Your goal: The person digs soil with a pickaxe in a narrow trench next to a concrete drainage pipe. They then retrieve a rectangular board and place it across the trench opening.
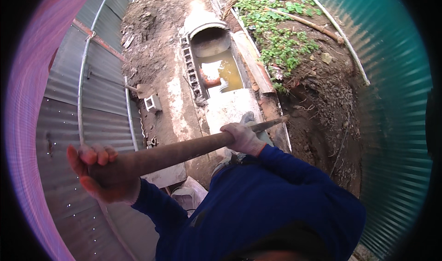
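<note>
Gripping a long rusty bar [184, 150] with both hands: left hand [99, 171] wrapped fully closed round the near, thick end, right hand [244, 139] closed round it further along. Bar runs left to right across chest height, tip [278, 120] over the concrete slab [230, 106]. Beyond the slab, open drain channel [223, 67] holding muddy water. Corrugated metal fence [99, 99] on the left.

A single head-worn fisheye camera looked steeply down from close above, facing forward along a trench [216, 63] running far ahead.
</note>
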Demonstrator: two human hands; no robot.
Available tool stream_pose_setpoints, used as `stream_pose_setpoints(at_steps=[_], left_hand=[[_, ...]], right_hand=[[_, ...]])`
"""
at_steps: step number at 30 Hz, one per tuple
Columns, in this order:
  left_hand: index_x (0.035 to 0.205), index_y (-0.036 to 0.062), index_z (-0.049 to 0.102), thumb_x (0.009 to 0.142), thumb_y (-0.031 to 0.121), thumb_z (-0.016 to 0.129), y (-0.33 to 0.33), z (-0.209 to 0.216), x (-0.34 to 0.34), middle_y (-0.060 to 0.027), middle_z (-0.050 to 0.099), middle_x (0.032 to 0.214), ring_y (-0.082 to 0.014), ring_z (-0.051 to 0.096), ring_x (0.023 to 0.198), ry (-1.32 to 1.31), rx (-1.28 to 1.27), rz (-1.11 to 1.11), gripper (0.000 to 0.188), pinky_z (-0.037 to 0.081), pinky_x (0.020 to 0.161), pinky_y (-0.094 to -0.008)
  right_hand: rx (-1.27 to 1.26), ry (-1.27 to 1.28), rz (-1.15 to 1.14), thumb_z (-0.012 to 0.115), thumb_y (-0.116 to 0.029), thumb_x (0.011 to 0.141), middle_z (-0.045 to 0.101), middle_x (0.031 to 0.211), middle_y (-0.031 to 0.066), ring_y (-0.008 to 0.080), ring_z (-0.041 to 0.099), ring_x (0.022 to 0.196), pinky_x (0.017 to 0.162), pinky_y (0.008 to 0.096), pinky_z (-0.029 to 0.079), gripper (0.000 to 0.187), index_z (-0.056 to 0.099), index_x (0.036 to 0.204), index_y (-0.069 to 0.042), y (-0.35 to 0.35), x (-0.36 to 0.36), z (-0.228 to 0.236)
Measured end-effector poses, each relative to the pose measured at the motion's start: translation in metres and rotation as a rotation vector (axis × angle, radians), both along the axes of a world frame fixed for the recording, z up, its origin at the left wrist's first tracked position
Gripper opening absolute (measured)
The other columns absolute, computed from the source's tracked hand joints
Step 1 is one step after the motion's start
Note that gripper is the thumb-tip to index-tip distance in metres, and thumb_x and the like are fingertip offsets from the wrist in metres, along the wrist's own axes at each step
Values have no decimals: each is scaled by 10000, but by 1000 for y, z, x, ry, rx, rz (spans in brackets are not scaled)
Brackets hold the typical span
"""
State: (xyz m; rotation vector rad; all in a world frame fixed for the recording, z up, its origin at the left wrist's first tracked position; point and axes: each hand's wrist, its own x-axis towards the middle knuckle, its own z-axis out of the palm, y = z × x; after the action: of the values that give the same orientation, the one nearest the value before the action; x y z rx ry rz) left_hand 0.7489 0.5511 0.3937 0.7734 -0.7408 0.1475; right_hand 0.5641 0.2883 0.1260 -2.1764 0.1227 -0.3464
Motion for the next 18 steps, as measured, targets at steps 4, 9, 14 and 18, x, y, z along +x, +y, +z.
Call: stream_pose_setpoints(at_steps=[4,9,14,18], left_hand=[[1518,-40,459,1086,392,537,-35,5,39,-102,559,1131,-163,541,885,35,22,-31,616,540,782,-339],[1333,-20,567,1083,364,521,-82,10,108,-58,524,1033,-144,517,836,75,87,-29,461,499,745,-323],[1197,-35,584,1088,308,525,-154,7,218,-35,485,967,-127,498,812,103,142,-183,365,484,735,-315],[1181,-32,562,1086,253,544,-200,1,291,-36,488,953,-129,500,814,243,235,-162,301,487,726,-306]], right_hand=[[-98,164,-97,854,-185,778,741,1073,137,360,724,1022,945,465,570,404,693,1141,-114,-58,4,-52],[-66,409,-187,894,-207,716,733,1136,173,376,708,1083,967,450,570,549,684,1212,-101,-141,18,-134],[-23,96,-282,827,-158,723,729,1077,163,377,701,1073,982,464,554,494,667,1188,-114,-195,79,-200],[38,162,-246,792,-144,727,727,1051,161,379,697,1060,966,464,548,459,665,1167,-119,-232,124,-224]])
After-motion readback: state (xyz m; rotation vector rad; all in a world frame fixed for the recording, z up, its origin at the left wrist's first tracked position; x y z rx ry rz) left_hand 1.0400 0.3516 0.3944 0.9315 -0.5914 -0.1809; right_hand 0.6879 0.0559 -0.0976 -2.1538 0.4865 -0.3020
